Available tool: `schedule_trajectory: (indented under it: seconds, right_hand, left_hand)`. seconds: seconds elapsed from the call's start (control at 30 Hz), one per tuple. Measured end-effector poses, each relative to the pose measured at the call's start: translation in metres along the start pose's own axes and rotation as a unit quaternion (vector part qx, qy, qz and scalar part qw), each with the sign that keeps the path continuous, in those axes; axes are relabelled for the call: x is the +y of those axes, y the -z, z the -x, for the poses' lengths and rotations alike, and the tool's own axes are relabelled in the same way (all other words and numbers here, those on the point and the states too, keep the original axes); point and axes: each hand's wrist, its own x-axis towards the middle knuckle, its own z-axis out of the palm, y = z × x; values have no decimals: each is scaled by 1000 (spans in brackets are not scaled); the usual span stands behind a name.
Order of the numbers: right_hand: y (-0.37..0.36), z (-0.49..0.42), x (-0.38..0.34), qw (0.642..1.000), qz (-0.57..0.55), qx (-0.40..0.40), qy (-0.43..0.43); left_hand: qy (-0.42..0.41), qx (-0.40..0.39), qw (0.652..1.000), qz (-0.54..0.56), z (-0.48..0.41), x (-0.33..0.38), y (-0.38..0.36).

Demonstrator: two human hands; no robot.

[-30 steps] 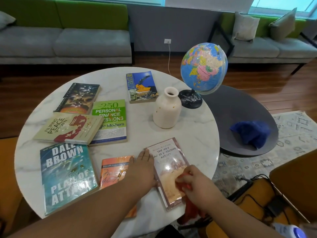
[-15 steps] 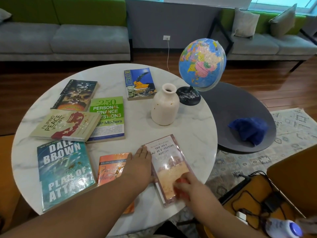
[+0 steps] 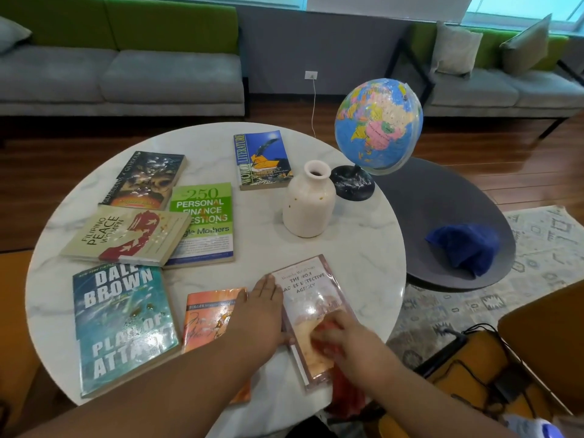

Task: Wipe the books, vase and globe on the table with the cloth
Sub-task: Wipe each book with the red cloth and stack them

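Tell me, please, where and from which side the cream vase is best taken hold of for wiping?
Probably by its narrow neck, just under the flared lip, coming down from above. The cream vase stands upright, and the neck is slimmer than the wide body, so a grip should close round it. The globe's black base sits close at its far right, so avoid that side.
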Motion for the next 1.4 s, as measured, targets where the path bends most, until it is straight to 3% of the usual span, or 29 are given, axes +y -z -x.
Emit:
schedule_trajectory:
  seconds: [0.1,0.27,0.43,0.57,0.73,0.9,1.0,1.07,1.17,1.33,1.4]
  right_hand:
    - [8,-17,7,993,-7,76,-84]
    - [-1,-11,-8,998,-2,-51,26]
    - [2,-33,3,994,-28,67,-79]
    - [-9,-20,-11,999,-5,-19,30]
    - [-4,-37,1,997,0,62,-54]
    - [-17,-27,-13,999,-21,2,38]
    - [-16,-37,-8,997,-19,68,-12]
    - [-16,-34,-17,998,-8,53,-34]
    - [-18,-21,-24,1000,9,-6,18]
    - [-5,-36,3,990,-39,77,-114]
    - [-7,-28,-3,992,-33,61,-102]
  left_hand:
    - [-2,-1,1000,-1,0,0,2]
    - [-4,-1,1000,-9,1,0,2]
    - [-8,1,1000,-12,1,-1,2]
    - [-5,-7,1000,-12,0,-1,2]
    - [-5,-12,1000,-13,-1,-1,3]
    - [0,-8,1000,-14,-1,0,2]
    - [-2,-13,1000,-11,-2,0,3]
    - [-1,-16,1000,-11,-1,1,3]
    - [0,-10,1000,-16,-1,0,1]
    - [-5,-4,1000,-15,-2,0,1]
    - [-5,-5,1000,-13,-1,0,1]
